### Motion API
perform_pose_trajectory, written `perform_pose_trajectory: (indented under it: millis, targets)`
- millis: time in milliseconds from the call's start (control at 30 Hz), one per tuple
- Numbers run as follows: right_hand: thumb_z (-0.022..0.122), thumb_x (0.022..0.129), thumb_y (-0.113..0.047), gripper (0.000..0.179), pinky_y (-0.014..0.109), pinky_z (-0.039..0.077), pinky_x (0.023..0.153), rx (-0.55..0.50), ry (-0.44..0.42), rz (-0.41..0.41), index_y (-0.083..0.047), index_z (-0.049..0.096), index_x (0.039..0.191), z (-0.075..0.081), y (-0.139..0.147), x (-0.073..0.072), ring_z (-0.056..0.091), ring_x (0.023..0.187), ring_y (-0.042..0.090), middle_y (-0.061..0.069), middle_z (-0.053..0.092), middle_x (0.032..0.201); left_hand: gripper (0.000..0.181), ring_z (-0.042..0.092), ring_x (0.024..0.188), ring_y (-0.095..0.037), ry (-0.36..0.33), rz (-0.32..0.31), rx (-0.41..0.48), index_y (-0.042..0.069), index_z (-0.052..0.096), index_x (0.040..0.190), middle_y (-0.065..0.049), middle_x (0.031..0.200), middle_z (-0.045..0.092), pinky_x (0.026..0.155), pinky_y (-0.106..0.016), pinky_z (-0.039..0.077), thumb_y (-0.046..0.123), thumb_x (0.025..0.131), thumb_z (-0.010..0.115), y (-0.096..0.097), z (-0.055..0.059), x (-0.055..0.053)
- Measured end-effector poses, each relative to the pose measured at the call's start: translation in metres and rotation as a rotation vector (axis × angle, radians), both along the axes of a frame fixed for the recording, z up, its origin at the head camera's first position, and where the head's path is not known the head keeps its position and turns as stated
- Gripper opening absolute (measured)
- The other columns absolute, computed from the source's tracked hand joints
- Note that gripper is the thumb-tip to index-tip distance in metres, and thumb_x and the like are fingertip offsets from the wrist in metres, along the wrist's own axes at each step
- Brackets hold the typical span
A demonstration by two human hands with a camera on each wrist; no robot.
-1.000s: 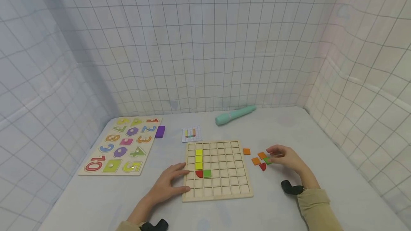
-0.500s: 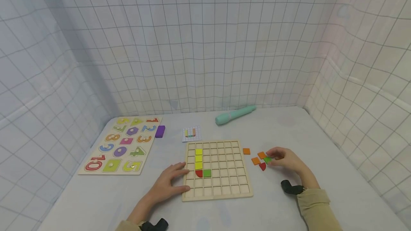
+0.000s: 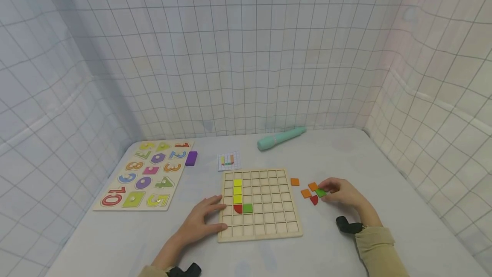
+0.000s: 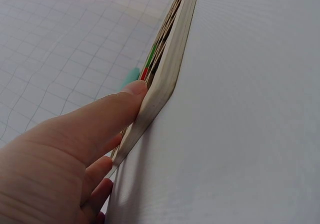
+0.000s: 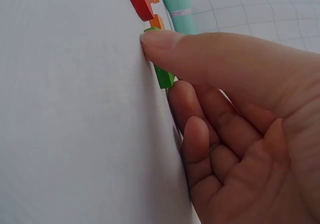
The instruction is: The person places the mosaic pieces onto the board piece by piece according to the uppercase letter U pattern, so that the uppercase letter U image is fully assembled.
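My left hand [image 3: 200,218] rests at the left edge of a wooden grid board [image 3: 269,231], its thumb and fingertips touching the rim with the fingers fairly straight. Three yellow square tiles [image 3: 238,190] stand in one column of the board. Below them lie a red quarter-round tile [image 3: 238,209] and a green square tile [image 3: 247,208]. To the right of the board, my right hand [image 3: 343,193] pinches another green square tile [image 5: 164,77] between thumb and fingers, low at the tabletop. Beside it lie several orange square tiles [image 3: 306,193] and a red quarter-round tile [image 3: 314,200].
A number puzzle board [image 3: 151,169] lies at the left, with a purple block [image 3: 191,158] by its edge. Behind the grid board is a small pattern card [image 3: 234,165]. A teal wand-shaped thing [image 3: 281,138] lies near the back curtain.
The right thumb and fingers have closed in on the green tile, and the tile has shifted slightly. My left hand has stayed on the board's edge.
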State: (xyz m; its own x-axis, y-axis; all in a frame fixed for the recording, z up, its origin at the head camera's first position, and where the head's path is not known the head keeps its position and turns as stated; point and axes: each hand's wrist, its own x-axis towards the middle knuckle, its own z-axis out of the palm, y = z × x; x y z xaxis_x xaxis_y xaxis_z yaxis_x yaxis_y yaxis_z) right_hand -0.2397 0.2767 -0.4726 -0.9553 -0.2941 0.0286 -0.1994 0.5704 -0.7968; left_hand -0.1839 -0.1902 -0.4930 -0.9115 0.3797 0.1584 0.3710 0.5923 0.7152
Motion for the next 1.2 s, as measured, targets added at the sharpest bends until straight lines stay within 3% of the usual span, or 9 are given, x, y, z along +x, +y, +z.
perform_pose_trajectory:
  millis: [667, 1200]
  targets:
    - [0.079, 0.073, -0.009, 0.029, 0.024, 0.047, 0.066, 0.025, 0.020, -0.040, -0.002, 0.066, 0.099, -0.0017, 0.0010, 0.0001, 0.054, 0.081, 0.018, 0.004, 0.061, 0.086, 0.056, 0.030, 0.136, -0.029, 0.000, 0.001, -0.003, 0.019, 0.063, 0.122, -0.003, 0.144, 0.042, 0.115, -0.047, 0.014, 0.045, 0.074, 0.076, -0.0006, -0.0006, 0.0002]
    - [0.080, 0.074, -0.021, 0.030, 0.028, 0.048, 0.069, 0.092, -0.002, -0.107, -0.008, 0.069, 0.098, -0.0073, 0.0084, -0.0017, 0.058, 0.080, 0.016, -0.001, 0.065, 0.084, 0.056, 0.030, 0.136, -0.028, 0.001, 0.002, -0.004, 0.021, 0.063, 0.121, -0.001, 0.143, 0.043, 0.115, -0.045, 0.015, 0.047, 0.073, 0.076, -0.0015, -0.0034, -0.0014]
